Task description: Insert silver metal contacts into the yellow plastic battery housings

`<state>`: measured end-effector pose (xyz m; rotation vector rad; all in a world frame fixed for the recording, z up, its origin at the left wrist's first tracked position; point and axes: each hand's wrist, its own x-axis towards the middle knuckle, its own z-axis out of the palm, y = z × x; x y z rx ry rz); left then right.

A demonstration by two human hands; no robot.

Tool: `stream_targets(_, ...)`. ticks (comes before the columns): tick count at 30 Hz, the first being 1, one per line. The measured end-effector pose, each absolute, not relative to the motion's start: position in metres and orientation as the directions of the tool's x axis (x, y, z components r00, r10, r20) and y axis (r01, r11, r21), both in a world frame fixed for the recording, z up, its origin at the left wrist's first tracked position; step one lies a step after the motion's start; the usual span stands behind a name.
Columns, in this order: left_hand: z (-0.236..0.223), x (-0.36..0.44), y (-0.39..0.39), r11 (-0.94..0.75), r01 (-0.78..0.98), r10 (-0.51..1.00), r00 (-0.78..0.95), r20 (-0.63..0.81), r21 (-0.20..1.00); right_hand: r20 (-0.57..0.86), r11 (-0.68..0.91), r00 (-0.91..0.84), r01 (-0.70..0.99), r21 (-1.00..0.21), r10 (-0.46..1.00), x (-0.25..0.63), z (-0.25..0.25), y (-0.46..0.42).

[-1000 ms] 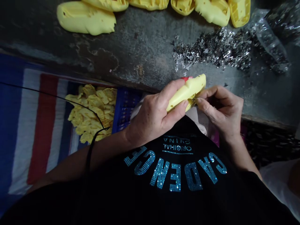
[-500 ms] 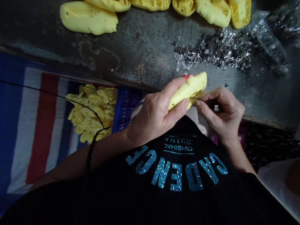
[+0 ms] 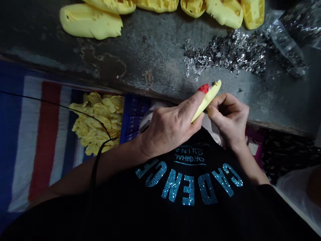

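Observation:
My left hand (image 3: 173, 124) is closed round a yellow plastic shell half (image 3: 206, 101), held tilted over my lap near the bench edge. A red covering (image 3: 204, 88) is on a fingertip of that hand. The shell's outer side is turned partly up, so its hollow is mostly hidden. Against the shell's right side, my right hand (image 3: 229, 115) has thumb and forefinger pinched together. Whatever lies between those fingertips is too small or hidden to make out. Beyond both hands lies a heap of small shiny metal clips (image 3: 228, 53) on the bench.
Several more yellow shells (image 3: 91, 21) line the back of the worn grey bench (image 3: 150, 60). A clear plastic bag (image 3: 286, 40) lies right of the clips. Below left, a blue basket (image 3: 134, 113) stands beside piled yellow parts (image 3: 99, 120). A black cord (image 3: 62, 106) crosses there.
My left hand has turned the shell so it now shows narrower, more edge-on, and its opening faces away. My right hand has shifted slightly left with it, fingers still pinched.

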<state>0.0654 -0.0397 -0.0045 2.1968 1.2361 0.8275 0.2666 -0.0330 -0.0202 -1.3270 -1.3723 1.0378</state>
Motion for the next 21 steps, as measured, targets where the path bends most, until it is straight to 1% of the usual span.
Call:
stream_targets(4, -0.004, 0.062, -0.039, -0.412, 0.558, 0.900, 0.373, 0.226, 0.720, -0.007, -0.009, 0.010, 0.176, -0.984, 1.000, 0.269, -0.012, -0.033)
stream_targets(7, -0.004, 0.061, -0.039, -0.390, 0.544, 0.904, 0.379, 0.197, 0.743, -0.029, -0.027, -0.008, 0.175, -0.984, 1.000, 0.272, -0.005, -0.031)
stream_targets(14, -0.006, 0.061, -0.041, -0.463, 0.515, 0.876, 0.390, 0.284, 0.722, -0.043, -0.022, -0.101, 0.198, -0.980, 0.994, 0.279, -0.004, -0.024)
stream_targets(21, -0.008, 0.063, -0.041, -0.466, 0.568, 0.878, 0.393, 0.273, 0.679, -0.018, 0.013, -0.124, 0.239, -0.971, 0.992, 0.282, -0.002, -0.021)
